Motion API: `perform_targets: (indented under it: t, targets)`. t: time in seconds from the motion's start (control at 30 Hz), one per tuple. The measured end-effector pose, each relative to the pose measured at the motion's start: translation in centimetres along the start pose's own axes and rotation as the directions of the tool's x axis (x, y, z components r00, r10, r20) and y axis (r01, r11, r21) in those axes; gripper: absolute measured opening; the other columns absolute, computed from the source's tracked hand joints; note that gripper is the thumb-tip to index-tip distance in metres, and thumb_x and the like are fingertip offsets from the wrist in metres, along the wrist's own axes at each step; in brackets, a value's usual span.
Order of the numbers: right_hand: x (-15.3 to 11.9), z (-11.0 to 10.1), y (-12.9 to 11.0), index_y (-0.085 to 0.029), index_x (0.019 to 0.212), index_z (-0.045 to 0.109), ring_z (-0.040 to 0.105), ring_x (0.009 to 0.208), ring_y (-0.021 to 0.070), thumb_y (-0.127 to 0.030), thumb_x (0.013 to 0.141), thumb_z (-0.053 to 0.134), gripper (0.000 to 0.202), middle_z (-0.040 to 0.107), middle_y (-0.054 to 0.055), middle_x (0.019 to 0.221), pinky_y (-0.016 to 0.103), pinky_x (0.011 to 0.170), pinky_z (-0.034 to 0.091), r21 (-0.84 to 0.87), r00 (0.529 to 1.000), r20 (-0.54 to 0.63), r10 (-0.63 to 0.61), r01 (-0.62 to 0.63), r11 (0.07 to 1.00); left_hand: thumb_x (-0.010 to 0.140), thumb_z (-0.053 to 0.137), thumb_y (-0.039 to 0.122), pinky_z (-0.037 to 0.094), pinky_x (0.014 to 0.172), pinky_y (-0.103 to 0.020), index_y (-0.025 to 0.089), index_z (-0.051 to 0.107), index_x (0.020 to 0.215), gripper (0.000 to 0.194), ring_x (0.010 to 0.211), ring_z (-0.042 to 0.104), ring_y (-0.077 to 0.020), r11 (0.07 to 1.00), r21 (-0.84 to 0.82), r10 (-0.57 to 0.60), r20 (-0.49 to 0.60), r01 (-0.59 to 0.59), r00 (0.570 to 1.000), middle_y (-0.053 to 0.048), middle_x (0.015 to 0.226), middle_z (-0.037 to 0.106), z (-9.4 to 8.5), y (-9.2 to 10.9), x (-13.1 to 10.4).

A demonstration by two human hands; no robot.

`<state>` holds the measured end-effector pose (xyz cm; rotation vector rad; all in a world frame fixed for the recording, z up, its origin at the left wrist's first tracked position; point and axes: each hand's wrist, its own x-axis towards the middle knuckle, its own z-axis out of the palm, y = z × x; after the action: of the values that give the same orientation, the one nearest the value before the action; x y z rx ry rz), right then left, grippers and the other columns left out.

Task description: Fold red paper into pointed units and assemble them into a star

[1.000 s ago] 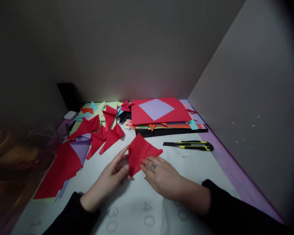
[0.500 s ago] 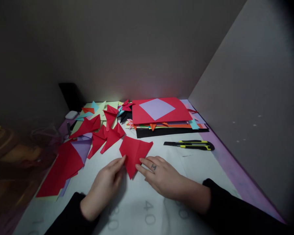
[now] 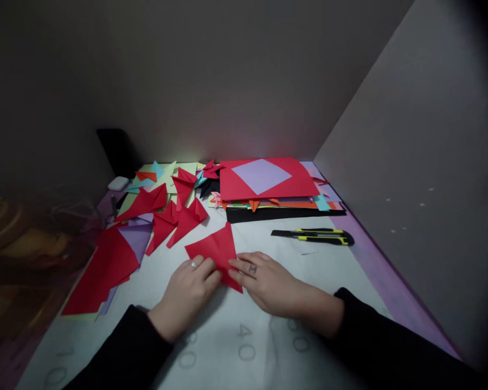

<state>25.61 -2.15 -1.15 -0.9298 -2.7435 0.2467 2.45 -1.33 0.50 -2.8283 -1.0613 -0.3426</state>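
Note:
A partly folded sheet of red paper lies on the white mat between my two hands, one corner pointing away from me and another toward the lower right. My left hand, with a ring on one finger, is closed on the paper's lower left edge; its thumb is mostly hidden. At the right edge, my right hand rests with its fingers stretched out and slightly apart, the tips touching the paper. Several folded red paper pieces lie just beyond, to the left.
A yellow and black utility knife lies right of the hands. Behind stands a stack of coloured sheets topped by red paper with a lilac square. More red sheets lie at left. Grey walls bound the back and right.
The red paper has turned on the mat, its lower corner swinging to the right. My left hand has shifted slightly right and its fingers have curled over the paper's edge.

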Motion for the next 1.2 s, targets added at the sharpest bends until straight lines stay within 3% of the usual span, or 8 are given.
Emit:
perform_targets:
  t: [0.13,0.2,0.3,0.5,0.67,0.8,1.0,1.2]
  targets:
    - [0.0,-0.2,0.7,-0.018,0.131,0.053,0.046,0.123,0.0271,-0.016,0.088,0.047,0.043,0.055,0.009,0.135,0.047,0.098,0.040,0.023,0.999,0.042,-0.010,0.009,1.000,0.090,0.054,0.023,0.040,0.088,-0.044,0.026,0.071,0.096,0.019,0.102,0.055,-0.0257,0.970,-0.232,-0.065,0.007,0.065,0.998,-0.008,0.109,0.067,0.3,-2.6,-0.6]
    - [-0.1,-0.3,1.0,-0.018,0.129,0.055,0.047,0.122,0.0262,-0.015,0.089,0.046,0.041,0.056,0.009,0.134,0.046,0.098,0.040,0.010,0.999,0.026,-0.041,0.041,0.999,0.089,0.057,0.027,0.033,0.099,-0.048,0.031,0.073,0.094,0.017,0.111,0.053,-0.0251,0.934,-0.344,-0.085,0.032,0.091,0.996,-0.003,0.109,0.069,0.4,-4.1,-0.9]
    - [-0.2,-0.4,1.4,-0.019,0.124,0.058,0.049,0.119,0.0250,-0.014,0.091,0.046,0.035,0.059,0.008,0.130,0.044,0.098,0.040,-0.027,0.993,-0.003,-0.117,0.117,0.993,0.088,0.058,0.029,0.025,0.108,-0.050,0.031,0.073,0.093,0.015,0.104,0.060,-0.0210,0.891,-0.445,-0.069,0.072,0.094,0.995,-0.001,0.098,0.073,0.3,-5.2,-1.1]
    - [-0.5,-0.4,2.0,-0.020,0.119,0.060,0.051,0.117,0.0242,-0.014,0.093,0.047,0.030,0.062,0.006,0.126,0.045,0.096,0.041,-0.063,0.976,-0.044,-0.212,0.209,0.976,0.092,0.052,0.031,0.047,0.081,-0.031,0.024,0.072,0.097,0.022,0.091,0.063,-0.0191,0.869,-0.487,-0.001,0.171,0.085,0.985,-0.007,0.101,0.070,-0.6,-4.6,-0.8]
    - [-0.7,-0.1,1.9,-0.018,0.112,0.064,0.056,0.110,0.0189,-0.013,0.095,0.045,0.027,0.067,0.006,0.117,0.038,0.090,0.046,0.004,0.959,-0.114,-0.259,0.261,0.965,0.091,0.052,0.033,0.046,0.076,-0.025,0.019,0.071,0.086,0.024,0.084,0.062,-0.0155,0.747,-0.647,0.070,0.302,0.150,0.951,-0.006,0.092,0.068,-1.4,-5.6,1.1]
    - [-1.2,-0.1,1.6,-0.016,0.112,0.064,0.056,0.109,0.0180,-0.011,0.093,0.047,0.026,0.068,0.007,0.113,0.036,0.089,0.046,0.026,0.954,-0.133,-0.269,0.274,0.961,0.091,0.049,0.034,0.043,0.066,-0.023,0.017,0.068,0.083,0.027,0.072,0.059,-0.0143,0.793,-0.570,0.038,0.394,0.212,0.918,-0.005,0.083,0.066,-1.6,-5.8,3.4]
    - [-1.5,-0.3,2.0,-0.019,0.112,0.064,0.050,0.117,0.0184,-0.013,0.092,0.050,0.025,0.067,0.005,0.115,0.038,0.095,0.042,0.023,0.954,-0.080,-0.288,0.290,0.957,0.090,0.049,0.038,0.036,0.058,-0.022,0.018,0.068,0.076,0.031,0.065,0.056,-0.0133,0.841,-0.491,-0.032,0.375,0.228,0.926,-0.003,0.076,0.065,-0.8,-5.2,4.9]
    - [-1.5,-0.2,2.0,-0.017,0.112,0.063,0.056,0.109,0.0164,-0.009,0.093,0.043,0.029,0.068,0.007,0.111,0.037,0.097,0.043,0.143,0.958,-0.065,-0.281,0.287,0.947,0.088,0.051,0.042,0.033,0.057,-0.024,0.018,0.065,0.075,0.030,0.066,0.055,-0.0140,0.865,-0.434,-0.098,0.348,0.253,0.932,-0.002,0.075,0.065,0.0,-5.2,4.7]
